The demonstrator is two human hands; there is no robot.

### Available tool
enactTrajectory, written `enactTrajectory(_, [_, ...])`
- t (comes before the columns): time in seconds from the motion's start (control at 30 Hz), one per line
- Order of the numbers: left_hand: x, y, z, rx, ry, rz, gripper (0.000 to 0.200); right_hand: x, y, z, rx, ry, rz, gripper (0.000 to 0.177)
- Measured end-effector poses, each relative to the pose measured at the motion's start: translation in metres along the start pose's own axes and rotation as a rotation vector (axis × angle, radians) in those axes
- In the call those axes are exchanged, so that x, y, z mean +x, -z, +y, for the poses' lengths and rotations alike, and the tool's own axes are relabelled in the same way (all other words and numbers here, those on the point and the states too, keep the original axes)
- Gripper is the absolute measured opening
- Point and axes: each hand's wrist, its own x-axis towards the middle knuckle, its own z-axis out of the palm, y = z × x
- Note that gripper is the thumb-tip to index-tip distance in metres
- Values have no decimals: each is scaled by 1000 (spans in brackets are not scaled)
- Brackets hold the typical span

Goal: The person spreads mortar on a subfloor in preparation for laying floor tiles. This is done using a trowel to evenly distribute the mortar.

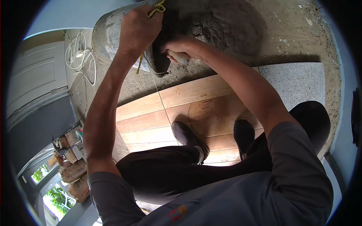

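A grey, cement-smeared bucket (106,35) lies tipped over, its dark mouth towards the wet mortar. My left hand (140,29) is closed at the bucket's upper rim, on the yellow rope (158,7) tied there. The rope's loose end hangs down below my wrist. At the bucket's mouth, my right hand (183,46) is wrapped round a tool with a pale, rounded handle (181,58); its working end is hidden in shadow inside the bucket. Dark wet mortar (230,28) spreads over the floor to the right of the mouth.
Wood-look tiles (203,92) lie under my shoes, with a speckled grey tile (296,81) on the right. A white cable (79,56) is coiled at the left near a door (37,71). Cement sacks (74,171) are stacked lower left.
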Motion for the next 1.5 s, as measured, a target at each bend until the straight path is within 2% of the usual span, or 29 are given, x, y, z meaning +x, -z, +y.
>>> enactTrajectory(0.07, [2,-2,5,19,7,13,33,6,-21,-17,83,38,53,23])
enactTrajectory(0.13, [2,-5,14,39,30,32,34,87,-37,1,223,362,-43,16])
enactTrajectory(0.23, [13,-5,12,49,50,53,31,131,-43,21,530,457,-248,20])
enactTrajectory(0.33, [17,0,1,-1,86,22,31,116,-36,34,466,406,77,20])
enactTrajectory(0.4, [17,4,-1,-10,117,-7,32,62,-24,25,338,335,24,21])
enactTrajectory(0.5, [15,3,11,41,107,-16,32,27,-28,5,57,335,67,23])
enactTrajectory(0.57, [14,-1,18,34,112,-10,32,50,-38,-4,175,410,11,27])
enactTrajectory(0.63, [15,-5,18,35,115,-10,32,122,-52,6,643,493,-175,32])
enactTrajectory(0.7, [23,-2,7,38,117,-6,32,165,-47,29,563,369,-178,33])
enactTrajectory(0.73, [21,-3,8,30,115,2,32,162,-45,30,521,302,-177,33])
enactTrajectory(0.83, [21,2,6,34,94,10,32,97,-56,43,313,469,203,32])
enactTrajectory(0.9, [16,1,6,59,103,-25,32,93,-65,40,272,323,123,24])
enactTrajectory(0.97, [13,1,6,38,133,-45,31,138,-65,35,118,343,71,20])
enactTrajectory(1.07, [16,7,4,49,135,-48,31,168,-47,51,285,285,-73,16])
enactTrajectory(1.17, [16,11,-4,12,74,-9,31,143,-22,81,332,169,32,13])
enactTrajectory(1.2, [14,12,-6,25,66,-15,31,127,-19,86,355,97,47,12])
enactTrajectory(1.23, [14,11,-9,33,58,-20,31,96,-19,72,420,-64,61,14])
enactTrajectory(1.27, [16,12,-11,49,111,-58,32,65,-21,68,376,-55,98,14])
enactTrajectory(1.33, [17,8,-12,30,75,-32,31,32,-14,50,259,-1,178,17])
enactTrajectory(1.43, [19,-1,-9,7,4,-18,31,64,-13,41,-477,63,-154,21])
enactTrajectory(1.5, [22,-4,-1,23,-3,-21,31,131,-3,65,-217,21,-50,26])
